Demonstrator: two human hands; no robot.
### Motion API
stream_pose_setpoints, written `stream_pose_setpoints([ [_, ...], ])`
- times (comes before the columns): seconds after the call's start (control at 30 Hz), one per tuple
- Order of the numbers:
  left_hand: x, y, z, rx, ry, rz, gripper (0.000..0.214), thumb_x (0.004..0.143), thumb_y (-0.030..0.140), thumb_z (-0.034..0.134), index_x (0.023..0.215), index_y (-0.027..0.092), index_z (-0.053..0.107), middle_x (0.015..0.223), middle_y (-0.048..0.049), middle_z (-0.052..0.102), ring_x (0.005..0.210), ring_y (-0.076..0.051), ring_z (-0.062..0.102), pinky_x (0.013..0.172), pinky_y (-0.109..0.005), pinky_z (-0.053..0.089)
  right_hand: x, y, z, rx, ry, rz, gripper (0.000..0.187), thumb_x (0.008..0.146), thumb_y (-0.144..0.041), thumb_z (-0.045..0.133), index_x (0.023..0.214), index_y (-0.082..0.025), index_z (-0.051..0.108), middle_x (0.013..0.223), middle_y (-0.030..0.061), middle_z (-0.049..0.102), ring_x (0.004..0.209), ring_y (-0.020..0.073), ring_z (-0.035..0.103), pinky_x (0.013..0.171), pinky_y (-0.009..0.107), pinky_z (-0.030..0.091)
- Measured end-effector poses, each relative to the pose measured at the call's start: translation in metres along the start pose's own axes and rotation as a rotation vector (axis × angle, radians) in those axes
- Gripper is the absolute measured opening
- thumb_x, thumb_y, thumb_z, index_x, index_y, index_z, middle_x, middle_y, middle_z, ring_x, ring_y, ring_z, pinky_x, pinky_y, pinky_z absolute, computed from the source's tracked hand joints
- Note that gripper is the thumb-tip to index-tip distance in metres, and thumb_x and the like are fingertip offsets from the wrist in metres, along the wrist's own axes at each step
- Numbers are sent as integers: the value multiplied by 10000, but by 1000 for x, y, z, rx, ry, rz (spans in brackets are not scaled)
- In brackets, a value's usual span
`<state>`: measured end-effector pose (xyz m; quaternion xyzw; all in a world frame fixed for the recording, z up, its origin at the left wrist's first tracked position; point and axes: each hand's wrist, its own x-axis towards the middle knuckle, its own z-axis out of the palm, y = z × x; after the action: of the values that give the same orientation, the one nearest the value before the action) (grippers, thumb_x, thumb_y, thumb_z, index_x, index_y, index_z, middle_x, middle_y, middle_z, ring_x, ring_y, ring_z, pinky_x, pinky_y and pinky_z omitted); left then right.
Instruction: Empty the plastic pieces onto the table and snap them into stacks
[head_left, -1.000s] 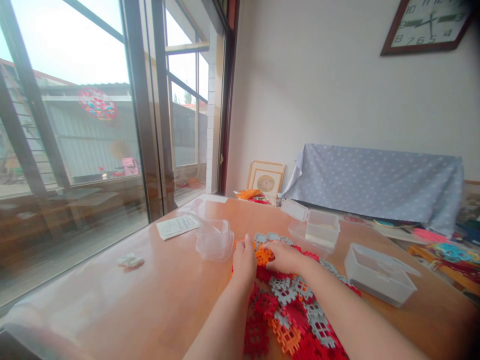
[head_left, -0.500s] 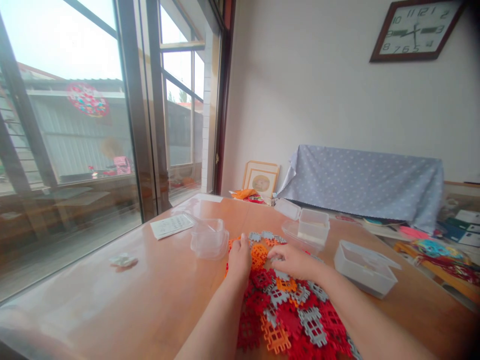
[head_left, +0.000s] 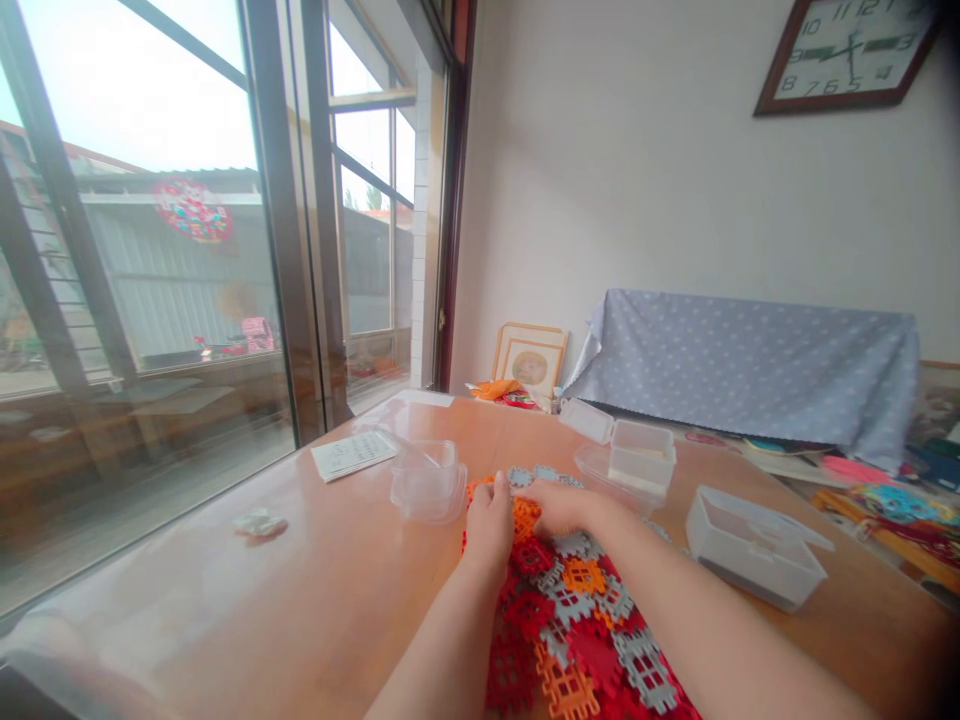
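Orange plastic interlocking blocks [head_left: 527, 517], with a grid pattern and notched edges, sit between my two hands at the far part of a pile. My left hand [head_left: 490, 518] is closed on their left side, thumb up, its other fingers mostly hidden. From the right, my right hand [head_left: 561, 506] reaches over with fingers curled down against the orange blocks. Below the hands spread more blocks of the same kind: red [head_left: 529, 608], grey [head_left: 646, 668] and orange [head_left: 566, 684]. Further grey blocks [head_left: 541, 473] lie just beyond my hands.
A clear plastic container [head_left: 427, 482] stands left of the pile. Two translucent boxes [head_left: 641, 455], [head_left: 754, 550] stand to the right. A printed card [head_left: 352, 453] and a small packet [head_left: 259, 524] lie on the wooden table [head_left: 315, 600]. Windows line the left side.
My right hand has moved left and in closer to the orange blocks, its fingers now against them. My left hand keeps its place beside them. The camera view has shifted slightly.
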<state>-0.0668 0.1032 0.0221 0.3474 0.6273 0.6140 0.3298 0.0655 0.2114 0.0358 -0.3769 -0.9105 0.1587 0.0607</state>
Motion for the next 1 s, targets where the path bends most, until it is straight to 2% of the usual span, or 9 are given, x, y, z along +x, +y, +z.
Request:
stream_pose_setpoints([
  [0.1, 1, -1, 1, 10, 0, 2, 495, 890, 661, 480, 878, 190, 632, 861, -106, 696, 912, -280, 643, 805, -362, 476, 1, 2, 0, -21, -78, 12, 418, 514, -265, 804, 931, -286, 781, 1043, 20, 732, 794, 203, 683, 722, 296, 519],
  [0.23, 0, -1, 1, 24, 0, 1, 481, 889, 653, 485, 866, 196, 632, 843, -98, 693, 912, -280, 644, 801, -356, 475, -6, -4, -3, 29, -120, 0, 295, 556, -238, 774, 850, -234, 756, 832, -9, 732, 671, 163, 631, 633, 262, 483],
  [0.33, -1, 0, 1, 24, 1, -1, 475, 893, 646, 491, 881, 193, 632, 850, -97, 695, 913, -279, 639, 809, -357, 468, -19, -10, -15, 95, -96, -8, 318, 582, -230, 763, 897, -206, 726, 795, -21, 727, 664, 155, 619, 618, 247, 477],
  [0.43, -1, -1, 1, 28, -10, 5, 480, 904, 647, 470, 878, 193, 624, 875, -92, 697, 903, -266, 635, 795, -346, 460, -43, -12, -32, 161, -24, -15, 438, 616, -273, 772, 1040, -203, 684, 932, 0, 730, 766, 175, 645, 656, 247, 493],
  [0.5, -1, -3, 2, 65, -28, 26, 495, 917, 651, 436, 867, 194, 618, 895, -85, 698, 896, -255, 633, 778, -334, 452, -64, -10, -42, 188, 17, -19, 448, 667, -263, 734, 1106, -212, 659, 1014, 12, 719, 851, 187, 651, 713, 257, 502],
  [0.63, -2, -7, 4, 252, -106, 117, 502, 932, 642, 412, 904, 194, 636, 925, -76, 708, 900, -252, 640, 767, -327, 445, -110, 3, -47, 326, 44, 31, 487, 674, -289, 775, 1138, -215, 647, 1016, 23, 717, 895, 220, 656, 783, 306, 516],
  [0.73, -9, -6, 6, 355, -200, 210, 466, 916, 625, 469, 961, 203, 663, 961, -76, 726, 920, -252, 656, 783, -322, 463, -138, 14, -38, 466, 100, 63, 511, 706, -365, 796, 1167, -207, 642, 1077, 46, 734, 975, 265, 664, 865, 369, 526],
  [0.83, -24, 1, 6, 397, -379, 339, 498, 865, 656, 552, 1059, 217, 685, 1064, -83, 730, 988, -260, 660, 843, -332, 490, -155, 24, -27, 556, 190, 114, 538, 743, -463, 782, 1193, -207, 636, 1152, 64, 738, 1054, 294, 665, 919, 404, 523],
  [1.0, -51, 11, 0, 554, -807, 592, 895, 596, 736, 783, 1365, 321, 587, 1322, -80, 632, 1235, -357, 564, 1051, -475, 436, -173, 41, -16, 513, 405, 270, 365, 893, -488, 595, 1125, -215, 661, 1106, 57, 757, 1029, 279, 685, 931, 401, 513],
])
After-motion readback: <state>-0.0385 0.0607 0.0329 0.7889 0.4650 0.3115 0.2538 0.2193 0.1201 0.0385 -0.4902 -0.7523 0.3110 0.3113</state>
